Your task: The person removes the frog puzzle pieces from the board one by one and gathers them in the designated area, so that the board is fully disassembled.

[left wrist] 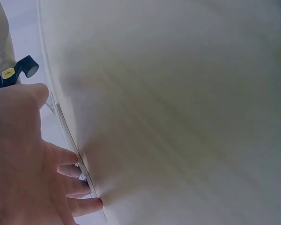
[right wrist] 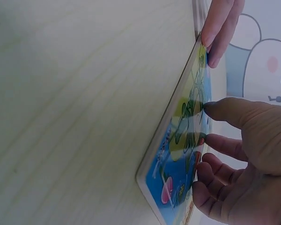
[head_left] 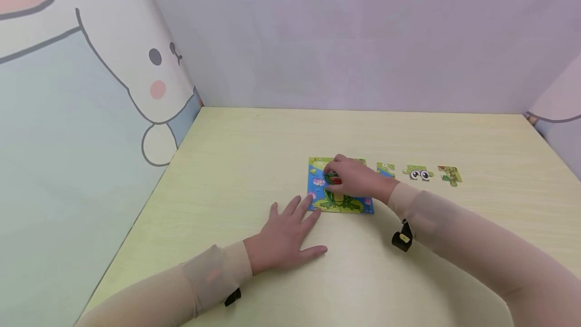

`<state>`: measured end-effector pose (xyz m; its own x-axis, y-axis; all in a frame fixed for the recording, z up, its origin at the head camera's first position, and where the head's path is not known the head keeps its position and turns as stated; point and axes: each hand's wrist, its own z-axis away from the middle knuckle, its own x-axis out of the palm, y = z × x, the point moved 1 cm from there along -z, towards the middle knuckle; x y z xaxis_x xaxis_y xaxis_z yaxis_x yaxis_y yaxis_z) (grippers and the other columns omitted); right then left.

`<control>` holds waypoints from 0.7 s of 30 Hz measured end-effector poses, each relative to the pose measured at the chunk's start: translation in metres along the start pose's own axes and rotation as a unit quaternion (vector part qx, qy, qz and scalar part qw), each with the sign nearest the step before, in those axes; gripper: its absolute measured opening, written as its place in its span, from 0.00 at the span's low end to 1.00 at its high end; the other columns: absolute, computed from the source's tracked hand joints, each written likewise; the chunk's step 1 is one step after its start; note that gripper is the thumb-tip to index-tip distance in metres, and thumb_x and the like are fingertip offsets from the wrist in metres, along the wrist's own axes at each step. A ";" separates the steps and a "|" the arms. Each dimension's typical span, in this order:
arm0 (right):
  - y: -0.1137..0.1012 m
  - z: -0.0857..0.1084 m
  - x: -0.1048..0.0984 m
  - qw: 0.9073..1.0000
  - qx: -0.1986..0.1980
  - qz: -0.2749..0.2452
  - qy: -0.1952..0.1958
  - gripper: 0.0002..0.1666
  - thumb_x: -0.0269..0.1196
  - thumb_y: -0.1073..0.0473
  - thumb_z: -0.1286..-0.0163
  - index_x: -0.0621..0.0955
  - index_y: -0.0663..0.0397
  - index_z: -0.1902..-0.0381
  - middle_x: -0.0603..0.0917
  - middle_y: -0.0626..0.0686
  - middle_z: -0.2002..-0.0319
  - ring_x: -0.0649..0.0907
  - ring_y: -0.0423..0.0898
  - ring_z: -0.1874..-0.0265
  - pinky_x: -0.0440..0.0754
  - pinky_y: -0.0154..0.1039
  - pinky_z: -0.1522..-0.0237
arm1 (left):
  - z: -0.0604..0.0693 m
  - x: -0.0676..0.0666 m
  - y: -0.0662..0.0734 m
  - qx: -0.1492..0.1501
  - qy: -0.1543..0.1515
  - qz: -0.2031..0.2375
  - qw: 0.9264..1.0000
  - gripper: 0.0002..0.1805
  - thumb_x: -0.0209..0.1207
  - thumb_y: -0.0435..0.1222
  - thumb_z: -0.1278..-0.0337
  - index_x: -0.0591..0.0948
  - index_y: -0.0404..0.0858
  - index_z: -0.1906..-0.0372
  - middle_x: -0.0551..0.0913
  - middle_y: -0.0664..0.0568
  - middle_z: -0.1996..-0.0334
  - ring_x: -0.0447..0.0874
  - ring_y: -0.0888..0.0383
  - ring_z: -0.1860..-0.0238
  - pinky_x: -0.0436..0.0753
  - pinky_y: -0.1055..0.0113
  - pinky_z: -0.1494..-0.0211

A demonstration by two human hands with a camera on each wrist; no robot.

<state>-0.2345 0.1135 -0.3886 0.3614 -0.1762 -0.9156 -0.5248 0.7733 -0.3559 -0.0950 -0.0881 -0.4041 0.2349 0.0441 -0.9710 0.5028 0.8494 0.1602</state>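
Note:
A frog jigsaw puzzle point(head_left: 340, 207) with a blue, green and yellow picture lies flat on the table. My right hand point(head_left: 360, 176) reaches over its upper part, fingers bent, thumb and fingertips down at a puzzle piece point(head_left: 335, 180) bearing the frog's red mouth; the hand hides part of the board. The right wrist view shows the right thumb and fingers touching the puzzle's surface point(right wrist: 171, 161). My left hand point(head_left: 283, 236) lies spread on the table, its fingertips at the puzzle's lower left edge.
Right of the board lie loose pieces: a blue-green one point(head_left: 386, 169) partly behind the right hand, one with the frog's eyes point(head_left: 419, 173), and a green-brown one point(head_left: 450, 174). The pale wooden table point(head_left: 245, 150) meets a curtain-like wall point(head_left: 354, 39) at the back.

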 end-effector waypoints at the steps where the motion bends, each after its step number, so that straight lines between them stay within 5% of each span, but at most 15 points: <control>1: 0.000 -0.001 0.000 1.000 0.003 0.003 -0.003 0.26 0.69 0.49 0.27 0.82 0.55 0.37 0.80 0.58 0.45 0.82 0.50 0.55 0.83 0.52 0.44 | 0.000 0.000 0.000 0.000 0.000 0.002 1.000 0.45 0.45 0.69 0.27 0.62 0.47 0.17 0.52 0.46 0.14 0.54 0.40 0.16 0.65 0.24 0.31; 10: -0.001 -0.010 0.000 0.999 0.027 -0.014 -0.041 0.27 0.68 0.50 0.27 0.79 0.59 0.37 0.78 0.59 0.45 0.79 0.51 0.54 0.81 0.51 0.43 | -0.002 -0.001 -0.001 0.003 0.002 -0.001 1.000 0.45 0.46 0.69 0.28 0.64 0.47 0.18 0.54 0.45 0.15 0.56 0.40 0.17 0.66 0.25 0.32; 21: -0.001 -0.008 0.001 0.998 0.027 -0.058 -0.025 0.23 0.70 0.54 0.28 0.75 0.57 0.42 0.81 0.56 0.50 0.80 0.51 0.54 0.81 0.49 0.45 | -0.004 -0.002 0.000 0.012 0.005 -0.008 1.000 0.45 0.46 0.70 0.29 0.65 0.46 0.19 0.55 0.43 0.16 0.55 0.41 0.16 0.65 0.23 0.31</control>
<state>-0.2395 0.1075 -0.3900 0.4549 -0.2367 -0.8585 -0.4354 0.7819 -0.4462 -0.0990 -0.0865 -0.4030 0.2182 0.0352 -0.9753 0.5264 0.8373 0.1480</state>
